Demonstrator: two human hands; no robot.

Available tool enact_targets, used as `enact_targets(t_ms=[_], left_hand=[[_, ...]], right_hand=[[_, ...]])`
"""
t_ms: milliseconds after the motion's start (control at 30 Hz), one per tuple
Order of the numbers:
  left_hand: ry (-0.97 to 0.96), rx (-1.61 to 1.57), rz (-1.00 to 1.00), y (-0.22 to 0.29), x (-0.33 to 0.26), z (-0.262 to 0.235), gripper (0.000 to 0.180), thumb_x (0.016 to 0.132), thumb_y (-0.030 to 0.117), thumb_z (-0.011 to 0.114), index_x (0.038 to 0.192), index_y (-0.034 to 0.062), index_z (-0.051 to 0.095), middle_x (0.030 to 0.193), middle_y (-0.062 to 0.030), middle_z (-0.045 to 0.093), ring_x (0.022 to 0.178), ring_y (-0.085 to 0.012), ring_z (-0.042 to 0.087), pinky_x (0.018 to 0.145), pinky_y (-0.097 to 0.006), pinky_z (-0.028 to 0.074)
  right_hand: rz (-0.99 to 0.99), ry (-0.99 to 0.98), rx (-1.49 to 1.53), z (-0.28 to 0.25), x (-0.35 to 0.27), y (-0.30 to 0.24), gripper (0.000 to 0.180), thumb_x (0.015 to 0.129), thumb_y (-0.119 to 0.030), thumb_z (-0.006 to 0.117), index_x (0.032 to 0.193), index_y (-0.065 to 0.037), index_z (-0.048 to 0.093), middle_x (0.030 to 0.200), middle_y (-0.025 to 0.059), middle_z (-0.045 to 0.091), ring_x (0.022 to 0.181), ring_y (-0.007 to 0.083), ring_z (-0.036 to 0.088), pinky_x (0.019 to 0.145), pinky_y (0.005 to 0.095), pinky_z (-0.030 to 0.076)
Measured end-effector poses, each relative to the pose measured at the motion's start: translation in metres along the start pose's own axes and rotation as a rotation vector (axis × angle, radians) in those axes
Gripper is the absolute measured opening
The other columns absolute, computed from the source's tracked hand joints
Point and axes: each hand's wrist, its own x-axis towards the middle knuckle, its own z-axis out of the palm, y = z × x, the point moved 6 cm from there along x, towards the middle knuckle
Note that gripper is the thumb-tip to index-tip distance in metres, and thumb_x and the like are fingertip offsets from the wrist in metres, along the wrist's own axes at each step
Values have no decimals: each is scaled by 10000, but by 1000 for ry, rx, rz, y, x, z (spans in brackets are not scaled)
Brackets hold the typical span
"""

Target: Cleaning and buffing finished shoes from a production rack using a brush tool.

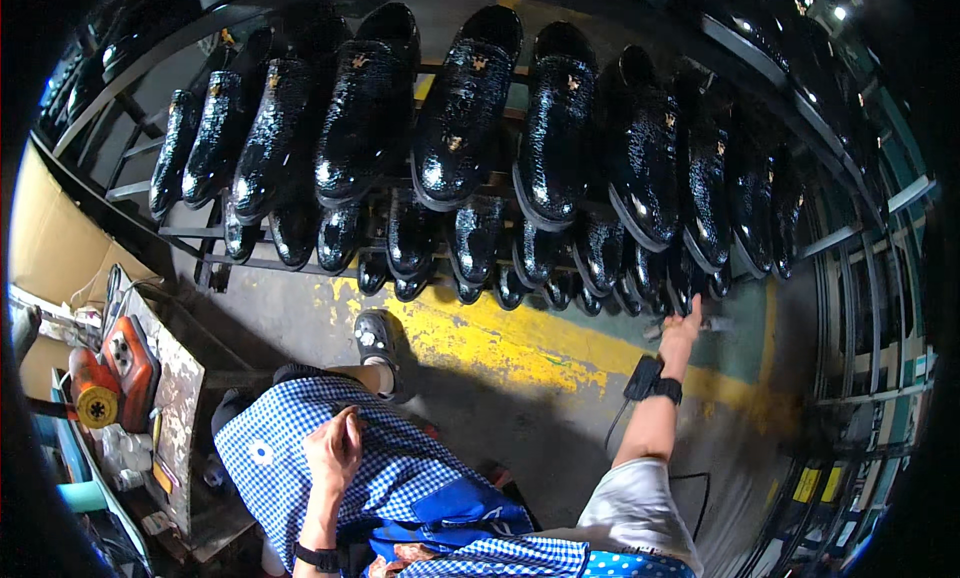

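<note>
Glossy black loafers [465, 118] with small gold ornaments hang toe-down in a row along the upper rack. Beneath them, more black shoes [478, 238] fill the lower tiers. My right hand [682, 328] reaches forward at the right, its index finger stretched up to the toe of a low black shoe [685, 276]; it grips nothing that I can see. Over my lap, in front of the blue checked apron [275, 428], my left hand [335, 450] is closed, fingers pinched together. A small dark bit shows at its fingertips, too small to name.
On the left stands a worn workbench [180, 378] bearing an orange-red power tool [128, 368]. Cardboard [75, 218] leans behind it. Metal shelving [870, 318] lines the right side. The floor [480, 343] has peeling yellow paint. A cable hangs from my right wrist device [642, 378].
</note>
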Motion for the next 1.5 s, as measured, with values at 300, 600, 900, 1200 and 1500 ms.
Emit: enact_targets(t_ms=[300,600,900,1200,1500], left_hand=[[-14,-9,39,-4,-2,2,129,818,67,523,896,41,622,684,-123,616,566,-241,600,543,-316,476],[-33,-68,-9,-7,-7,-6,137,829,79,522,914,44,622,689,-144,608,582,-252,604,558,-327,472],[3,-254,3,-19,-13,-11,161,848,73,496,940,12,614,691,-104,638,581,-207,613,550,-284,466],[16,-1113,-384,-65,-35,-28,326,946,266,396,1045,5,564,783,-109,647,619,-128,607,570,-222,486],[165,-1302,-529,-94,-44,-86,630,881,441,443,1376,119,226,1235,-135,484,982,-197,568,694,-317,527]], right_hand=[[88,-142,55,-24,-3,-19,353,715,-454,687,815,-135,570,698,3,541,421,89,338,425,223,324],[53,-90,245,-123,-142,40,493,764,-481,612,997,-52,546,1119,87,571,361,110,318,398,231,300],[443,-591,210,-110,-268,98,325,840,-391,533,858,-68,561,659,-5,596,268,75,249,433,245,330],[642,-867,-147,-44,-347,148,276,851,-372,507,795,-107,554,413,-27,417,253,87,254,417,267,369],[881,-1199,-118,-23,-392,175,311,864,-331,490,851,-43,607,763,98,646,280,70,323,411,275,409]])
